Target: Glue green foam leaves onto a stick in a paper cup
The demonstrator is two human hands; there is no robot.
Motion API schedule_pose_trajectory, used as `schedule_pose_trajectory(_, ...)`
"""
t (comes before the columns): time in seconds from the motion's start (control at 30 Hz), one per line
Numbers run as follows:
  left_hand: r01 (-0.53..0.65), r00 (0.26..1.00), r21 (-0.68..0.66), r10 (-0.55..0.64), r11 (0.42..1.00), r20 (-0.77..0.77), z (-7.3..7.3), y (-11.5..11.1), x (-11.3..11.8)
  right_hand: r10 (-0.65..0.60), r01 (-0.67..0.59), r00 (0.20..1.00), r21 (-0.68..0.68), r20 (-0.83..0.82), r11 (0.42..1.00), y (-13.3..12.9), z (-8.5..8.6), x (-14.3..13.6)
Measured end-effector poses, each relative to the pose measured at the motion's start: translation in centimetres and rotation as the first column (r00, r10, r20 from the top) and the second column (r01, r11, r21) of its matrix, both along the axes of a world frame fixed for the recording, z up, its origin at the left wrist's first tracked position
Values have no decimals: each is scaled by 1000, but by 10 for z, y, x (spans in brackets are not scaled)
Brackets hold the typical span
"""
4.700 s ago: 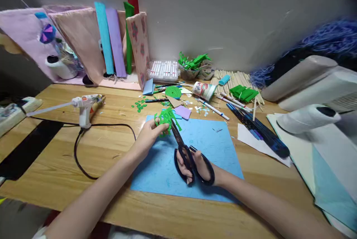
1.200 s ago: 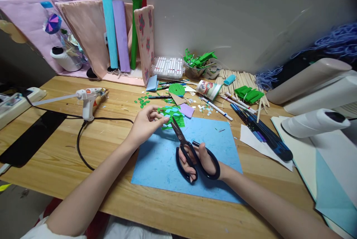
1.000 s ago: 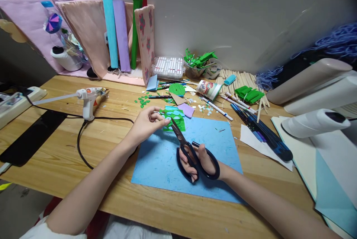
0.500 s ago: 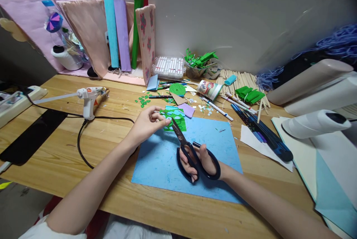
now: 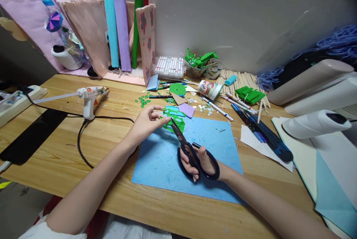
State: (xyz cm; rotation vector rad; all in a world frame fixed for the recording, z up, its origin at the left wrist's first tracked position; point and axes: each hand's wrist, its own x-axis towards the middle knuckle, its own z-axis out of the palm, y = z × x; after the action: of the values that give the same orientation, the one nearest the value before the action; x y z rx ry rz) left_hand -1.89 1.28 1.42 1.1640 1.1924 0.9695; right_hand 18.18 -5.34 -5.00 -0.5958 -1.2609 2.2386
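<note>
Between the thumb and fingers of my left hand (image 5: 149, 121) is the edge of a green sheet of paper (image 5: 179, 124) with cut-out holes. My right hand (image 5: 199, 161) grips black-handled scissors (image 5: 184, 143), fingers through the handle loops. The scissor tips lie against the green paper, close to my left thumb. Both hands are over a light blue sheet (image 5: 158, 168) on the wooden table. Whether a small cut piece sits in my left fingertips is hidden.
A glue gun (image 5: 89, 101) with its black cord stands on the left. Small green leaf cut-outs (image 5: 143, 101), a purple paper piece (image 5: 186, 110), a paper cup (image 5: 209, 89) and markers (image 5: 217, 108) lie beyond the hands. A dark blue box cutter (image 5: 275, 144) rests right.
The green paper has turned and tilted in my left hand. The scissors have shifted slightly left, their tips now nearer my left thumb.
</note>
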Motion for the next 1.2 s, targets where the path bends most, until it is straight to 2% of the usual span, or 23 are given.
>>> schedule_pose_trajectory(0.17,-21,1000,24,21,999,-8,2,1,1,22,-22,999,6,23,1000,-2,-2,2)
schedule_pose_trajectory(0.43,-45,999,39,46,998,-20,4,-2,2,23,-26,998,44,50,999,0,4,1)
schedule_pose_trajectory(0.7,25,1000,-5,-25,1000,-7,7,-9,6,-9,6,999,64,40,998,-1,-1,1)
schedule_pose_trajectory(0.93,17,999,-76,-14,997,49,10,-7,6,-20,14,998,96,66,995,-1,5,1)
schedule_pose_trajectory(1.2,37,997,-62,-32,997,73,11,-7,4,-39,28,996,127,83,991,-2,6,1)
